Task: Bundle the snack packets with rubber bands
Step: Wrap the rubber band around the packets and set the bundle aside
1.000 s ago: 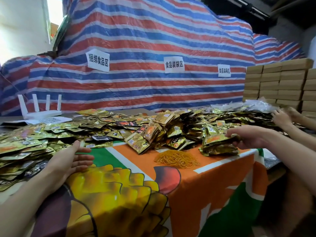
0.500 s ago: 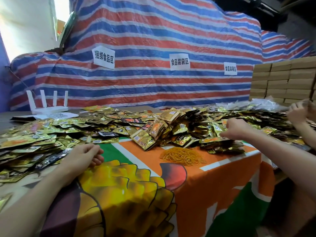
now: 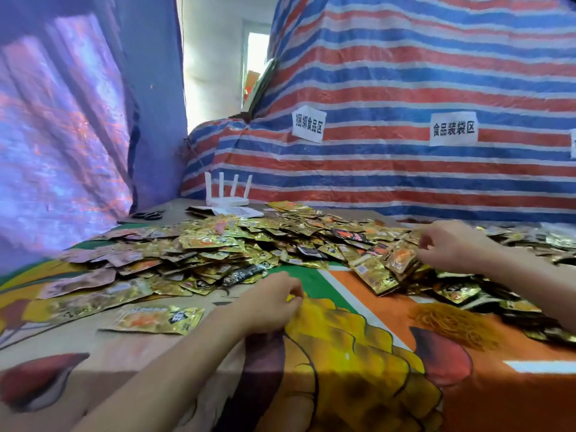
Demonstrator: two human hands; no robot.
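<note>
Gold snack packets (image 3: pixel 218 254) lie in a wide heap across the back of the table. One single packet (image 3: pixel 156 319) lies apart, left of my left forearm. My left hand (image 3: pixel 271 304) rests on the printed tablecloth (image 3: pixel 358 369) with loosely curled fingers and holds nothing. My right hand (image 3: pixel 448 247) reaches into the heap, and its curled fingers pinch the top edge of some tilted packets (image 3: pixel 402 258). A loose mound of orange rubber bands (image 3: pixel 452 322) lies on the cloth below my right forearm.
A white router (image 3: pixel 227 191) with upright antennas stands at the back, with scissors (image 3: pixel 146 215) to its left. A striped tarp (image 3: pixel 405 73) with paper labels walls the far side. A purple sheet (image 3: pixel 62 135) hangs at the left.
My view has swung left. My right hand moved left across the heap onto the tilted packets. My left hand stays on the cloth with fingers curled in.
</note>
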